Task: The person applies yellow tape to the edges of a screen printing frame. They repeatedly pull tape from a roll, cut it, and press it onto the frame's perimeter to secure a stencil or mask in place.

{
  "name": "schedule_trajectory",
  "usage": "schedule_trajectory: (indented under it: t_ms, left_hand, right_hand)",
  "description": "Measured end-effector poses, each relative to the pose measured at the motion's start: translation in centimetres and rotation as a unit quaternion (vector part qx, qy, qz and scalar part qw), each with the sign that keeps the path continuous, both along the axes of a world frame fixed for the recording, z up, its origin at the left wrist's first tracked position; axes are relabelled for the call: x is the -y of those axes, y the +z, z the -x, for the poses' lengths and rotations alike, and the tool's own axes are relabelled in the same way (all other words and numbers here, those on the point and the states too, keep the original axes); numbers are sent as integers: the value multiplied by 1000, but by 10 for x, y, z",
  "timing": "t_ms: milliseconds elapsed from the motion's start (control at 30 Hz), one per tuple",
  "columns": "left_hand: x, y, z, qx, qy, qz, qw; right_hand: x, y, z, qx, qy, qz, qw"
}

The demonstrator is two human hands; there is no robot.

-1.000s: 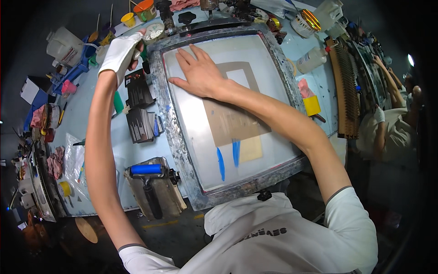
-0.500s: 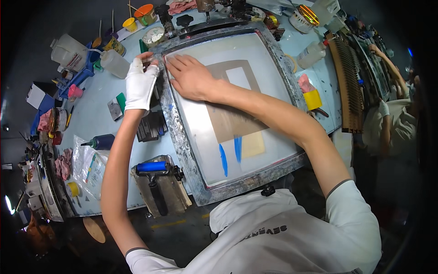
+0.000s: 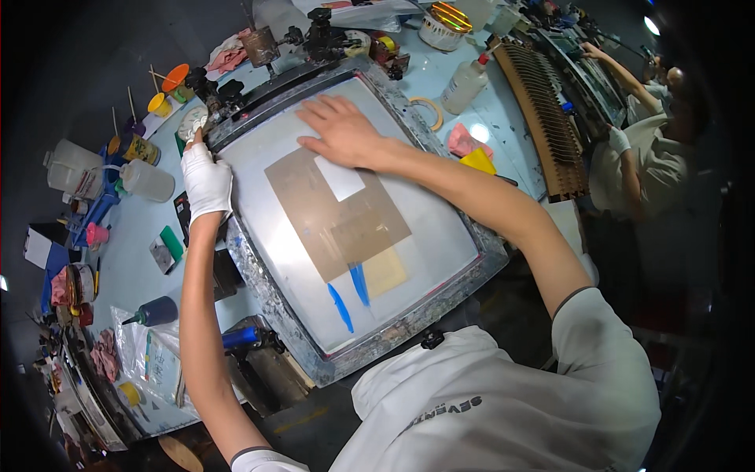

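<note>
At the far left of the pale blue table [image 3: 126, 275], two translucent plastic jugs [image 3: 146, 180] are seen lying side by side, with a dark blue squeeze bottle [image 3: 157, 311] on its side lower down and a clear bag of printed sheets [image 3: 153, 363] beside it. Two small green blocks [image 3: 171, 243] are set near the frame's left edge. The left hand [image 3: 206, 182], in a white glove, is closed over the upper left corner of the metal-framed printing screen [image 3: 346, 228], which is laid flat at the middle of the table. On the mesh, one brown masked rectangle [image 3: 336, 212] and two blue ink streaks [image 3: 350, 295] are counted. The right hand [image 3: 340, 130], bare, is pressed flat and open on the mesh near the top edge. Further right, one white squeeze bottle [image 3: 465, 82], one tape ring [image 3: 425, 110] and one yellow piece [image 3: 479, 161] are placed.
</note>
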State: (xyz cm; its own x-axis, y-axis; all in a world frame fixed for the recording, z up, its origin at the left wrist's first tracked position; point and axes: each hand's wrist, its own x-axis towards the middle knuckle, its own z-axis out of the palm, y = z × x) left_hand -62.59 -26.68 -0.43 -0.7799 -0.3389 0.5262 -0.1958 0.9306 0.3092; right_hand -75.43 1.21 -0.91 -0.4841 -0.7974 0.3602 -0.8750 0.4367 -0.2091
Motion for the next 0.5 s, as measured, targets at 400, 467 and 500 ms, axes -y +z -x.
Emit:
schedule_trajectory:
  t_ms: [400, 467, 500]
  left_hand:
    - [10, -7, -7, -11, 5, -80, 997]
    - [8, -5, -8, -24, 8, -103, 994]
    - [11, -6, -9, -29, 11, -70, 997]
  right_hand:
    - [-50, 24, 102, 21, -204, -77, 976]
    - [-47, 30, 104, 34, -209, -102, 972]
    - [-46, 31, 103, 12, -202, -105, 974]
